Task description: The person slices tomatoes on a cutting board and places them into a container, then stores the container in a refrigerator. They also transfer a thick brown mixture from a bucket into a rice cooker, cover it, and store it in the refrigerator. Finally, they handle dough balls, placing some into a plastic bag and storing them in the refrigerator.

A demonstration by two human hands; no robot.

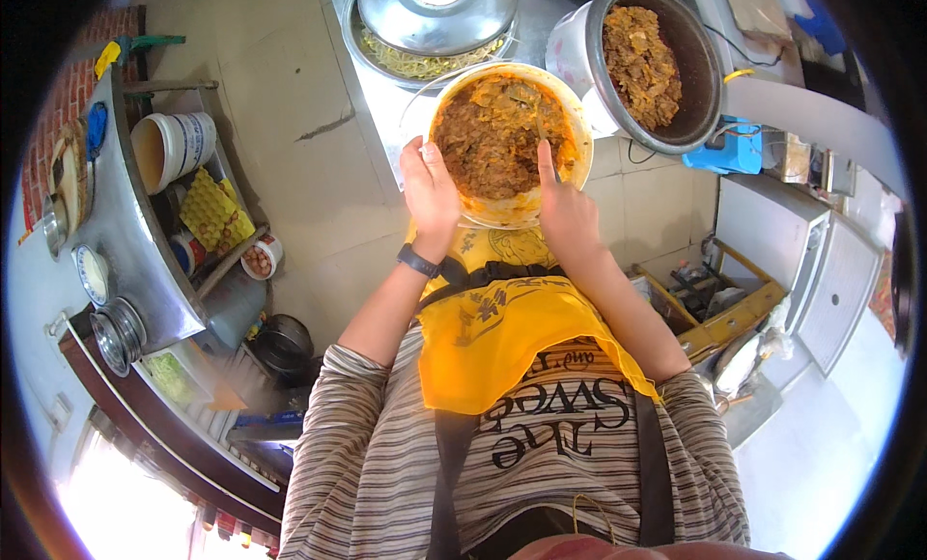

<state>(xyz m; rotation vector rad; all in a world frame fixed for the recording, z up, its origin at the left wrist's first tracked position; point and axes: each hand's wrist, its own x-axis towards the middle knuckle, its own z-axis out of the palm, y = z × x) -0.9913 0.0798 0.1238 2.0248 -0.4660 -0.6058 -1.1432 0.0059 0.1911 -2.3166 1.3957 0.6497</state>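
Note:
A white plastic bucket [584,170] with a thin wire handle holds a brown and orange food mixture [481,143]. My left hand [432,191] grips the bucket's left wall, thumb at the rim. In my right hand [566,201] is the handle of a metal spoon [540,124], index finger stretched along it; the spoon's head is partly sunk in the mixture. Right of the bucket, a dark-lined cooking pot [706,75] contains more of a similar brown mixture [641,67]. Above the bucket, a metal lid [438,20] partly covers a bowl of bean sprouts [405,59].
The metal table [373,115] lies beneath the bowl. A steel counter [145,234] on the left carries stacked metal bowls [119,335], above a shelf with a white bucket [174,151] and egg trays [210,209]. At right stand a blue plastic container [731,151] and a yellow-framed crate [731,314].

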